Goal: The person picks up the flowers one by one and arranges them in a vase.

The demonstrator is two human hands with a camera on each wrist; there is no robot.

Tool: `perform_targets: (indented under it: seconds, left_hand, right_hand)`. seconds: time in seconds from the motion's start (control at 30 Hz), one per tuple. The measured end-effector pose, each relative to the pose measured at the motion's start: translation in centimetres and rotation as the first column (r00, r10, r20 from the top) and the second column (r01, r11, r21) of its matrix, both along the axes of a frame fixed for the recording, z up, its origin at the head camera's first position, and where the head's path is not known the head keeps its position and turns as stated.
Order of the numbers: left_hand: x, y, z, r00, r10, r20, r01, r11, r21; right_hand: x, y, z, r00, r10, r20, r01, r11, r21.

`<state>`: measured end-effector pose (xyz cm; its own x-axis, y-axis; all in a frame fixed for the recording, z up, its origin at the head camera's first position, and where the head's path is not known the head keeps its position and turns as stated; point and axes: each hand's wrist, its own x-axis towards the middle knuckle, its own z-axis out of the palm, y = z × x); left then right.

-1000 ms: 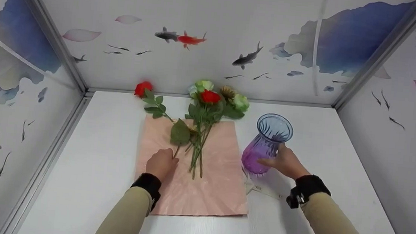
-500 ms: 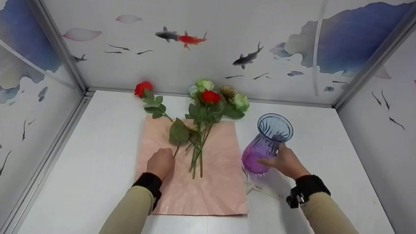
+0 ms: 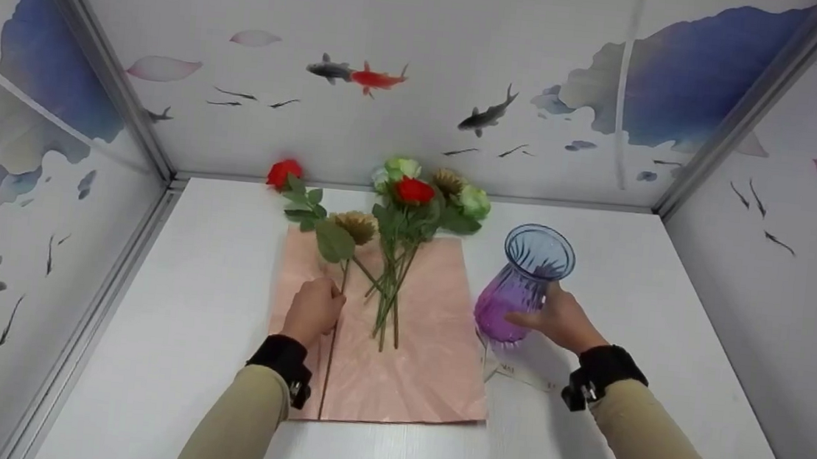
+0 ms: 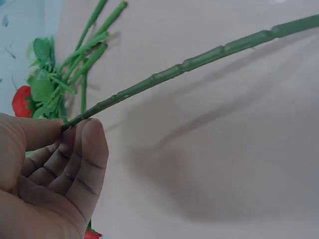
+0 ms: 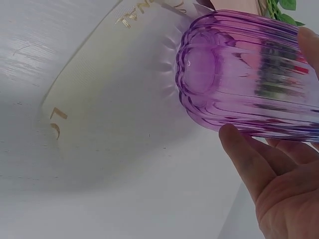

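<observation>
My left hand point(image 3: 314, 311) pinches the long green stem of a flower point(image 3: 355, 226) with a golden-brown bloom and one large leaf, over the pink wrapping paper point(image 3: 410, 377). In the left wrist view the stem point(image 4: 202, 59) runs from between thumb and fingertips toward the upper right, casting a shadow on the paper. With fingers and thumb around its side, my right hand point(image 3: 569, 319) holds a ribbed glass vase point(image 3: 509, 308), blue at the rim and purple below. Close up in the right wrist view, the vase's scalloped base point(image 5: 199, 74) shows above the white table.
Several flowers, among them a red rose point(image 3: 414, 191) and a green bloom point(image 3: 473, 201), lie with crossing stems on the paper. Another red rose point(image 3: 284, 173) lies at the back left. A pale sheet with gold lettering point(image 5: 94, 94) lies below the vase. Printed walls enclose the table.
The left hand has moved slightly left and lifted the flower, so its golden bloom and long stem now show. The right hand and vase have stayed nearly still.
</observation>
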<state>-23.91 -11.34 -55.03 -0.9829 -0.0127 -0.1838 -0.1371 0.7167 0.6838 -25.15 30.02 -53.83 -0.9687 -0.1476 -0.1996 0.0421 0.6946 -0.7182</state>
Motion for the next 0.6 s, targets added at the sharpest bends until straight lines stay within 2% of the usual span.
perform_targets:
  seconds: [0.1,0.2,0.37,0.6]
  left_hand:
    - [0.0,-0.1,0.6,0.999,0.032,-0.03,-0.029,0.995,0.091]
    - [-0.1,0.1,1.4,0.997,0.072,-0.041,-0.063,0.98,0.187]
    - [-0.2,0.6,2.9,0.991,0.114,-0.069,-0.086,0.942,0.325]
    - [-0.7,1.7,4.7,0.984,0.144,-0.107,-0.079,0.884,0.461]
  right_hand:
    - [0.1,-0.1,0.0,1.0,-0.001,-0.006,0.001,1.0,0.001]
    - [0.2,-0.2,0.0,1.0,-0.003,-0.008,0.003,1.0,-0.001]
    - [0.2,-0.4,-0.1,1.0,-0.008,0.006,0.008,1.0,-0.01]
    - [0.3,-0.6,0.0,1.0,-0.001,-0.01,0.001,1.0,-0.002]
